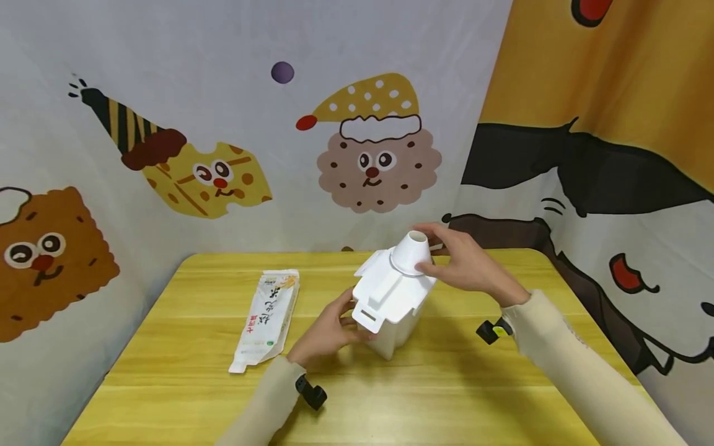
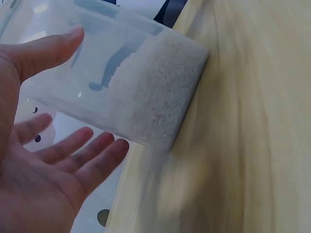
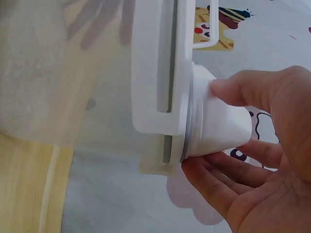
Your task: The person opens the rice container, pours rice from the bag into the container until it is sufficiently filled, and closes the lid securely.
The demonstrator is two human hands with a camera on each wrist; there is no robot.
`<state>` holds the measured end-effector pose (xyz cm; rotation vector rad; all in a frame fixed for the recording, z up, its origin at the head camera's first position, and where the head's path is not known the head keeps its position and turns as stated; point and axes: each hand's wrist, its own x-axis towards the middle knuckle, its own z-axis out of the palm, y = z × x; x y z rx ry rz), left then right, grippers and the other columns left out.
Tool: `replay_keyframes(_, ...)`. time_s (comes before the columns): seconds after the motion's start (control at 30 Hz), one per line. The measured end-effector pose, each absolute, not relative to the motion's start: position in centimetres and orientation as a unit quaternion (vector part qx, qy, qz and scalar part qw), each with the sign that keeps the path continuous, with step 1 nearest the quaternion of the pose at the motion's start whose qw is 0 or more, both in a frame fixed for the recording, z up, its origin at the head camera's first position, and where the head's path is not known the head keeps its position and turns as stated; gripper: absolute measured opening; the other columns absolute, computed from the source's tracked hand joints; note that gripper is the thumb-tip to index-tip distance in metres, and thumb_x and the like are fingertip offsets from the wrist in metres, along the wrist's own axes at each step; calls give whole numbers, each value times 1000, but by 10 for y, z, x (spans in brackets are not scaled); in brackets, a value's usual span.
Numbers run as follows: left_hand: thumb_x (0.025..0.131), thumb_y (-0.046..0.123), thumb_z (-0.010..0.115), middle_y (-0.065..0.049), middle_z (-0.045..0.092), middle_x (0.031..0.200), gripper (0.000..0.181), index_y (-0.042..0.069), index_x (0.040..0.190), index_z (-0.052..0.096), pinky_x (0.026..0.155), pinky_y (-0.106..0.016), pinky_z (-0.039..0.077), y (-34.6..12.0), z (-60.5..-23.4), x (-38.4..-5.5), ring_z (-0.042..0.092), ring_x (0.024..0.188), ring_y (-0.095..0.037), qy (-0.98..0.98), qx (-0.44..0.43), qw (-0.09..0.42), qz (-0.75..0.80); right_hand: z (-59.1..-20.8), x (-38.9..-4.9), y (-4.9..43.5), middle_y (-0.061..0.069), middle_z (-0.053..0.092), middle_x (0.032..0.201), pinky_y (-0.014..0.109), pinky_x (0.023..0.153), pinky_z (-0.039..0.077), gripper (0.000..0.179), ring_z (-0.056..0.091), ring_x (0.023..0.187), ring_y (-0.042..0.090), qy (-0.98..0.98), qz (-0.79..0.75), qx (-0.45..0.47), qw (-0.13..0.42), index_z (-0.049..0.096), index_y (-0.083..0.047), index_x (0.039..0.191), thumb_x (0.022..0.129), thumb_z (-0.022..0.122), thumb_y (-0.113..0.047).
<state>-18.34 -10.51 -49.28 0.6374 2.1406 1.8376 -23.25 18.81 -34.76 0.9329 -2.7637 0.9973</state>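
Observation:
A clear plastic rice container (image 2: 90,73) stands on the table, with white rice (image 2: 155,87) in its lower part and a white lid (image 1: 385,291) on top. A cone-shaped white spout (image 1: 411,253) rises from the lid at the far side. My right hand (image 1: 465,257) grips this spout, its thumb on one side and fingertips around the base in the right wrist view. Beside the container's left side, my left hand (image 1: 326,334) has its thumb over one face and its fingers (image 2: 99,162) loosely extended along the lower edge, palm showing.
Left of the container, a white printed package (image 1: 268,319) lies on the yellow wooden table (image 1: 184,347). Behind the table hangs a curtain (image 1: 234,80) with cartoon figures. Both wrists wear black straps with small devices.

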Motion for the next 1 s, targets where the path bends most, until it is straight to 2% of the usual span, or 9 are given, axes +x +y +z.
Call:
replay_keyframes(0.13, 85, 2, 81, -7, 55, 145, 84, 29, 154, 42, 97, -33, 60, -103, -493, -187, 61, 126, -30, 716, 232, 137, 644, -349, -231, 188, 13, 60, 141, 47, 102, 58, 67, 64, 120, 32, -895, 331, 297, 29, 46, -11, 152, 92, 78, -15)
replay_keyframes(0.4, 85, 2, 82, -11, 56, 137, 76, 26, 149, 48, 94, -34, 61, -99, -493, -182, 66, 118, -29, 715, 213, 135, 653, -349, -231, 188, 13, 58, 143, 48, 104, 56, 67, 64, 122, 34, -890, 337, 308, 25, 46, -8, 152, 93, 76, -13)
replay_keyframes(0.57, 80, 8, 88, -10, 56, 131, 71, 23, 139, 51, 90, -31, 62, -93, -494, -176, 63, 116, -27, 735, 198, 100, 641, -349, -235, 189, 13, 58, 144, 47, 106, 55, 66, 63, 125, 34, -882, 341, 326, 15, 45, -8, 152, 93, 75, -10)
replay_keyframes(0.8, 76, 6, 91, -9, 55, 131, 79, 17, 141, 46, 82, -28, 64, -78, -493, -161, 60, 113, -27, 760, 179, 43, 623, -350, -243, 186, 12, 53, 151, 50, 111, 51, 65, 59, 132, 35, -865, 356, 353, -5, 44, -8, 153, 95, 72, -4)
replay_keyframes(1.0, 74, 12, 93, -3, 54, 138, 88, 18, 145, 42, 86, -24, 62, -72, -490, -154, 57, 117, -22, 779, 166, 14, 604, -350, -247, 182, 9, 48, 157, 53, 115, 47, 65, 55, 136, 36, -864, 355, 356, -21, 42, -15, 156, 97, 68, -4)
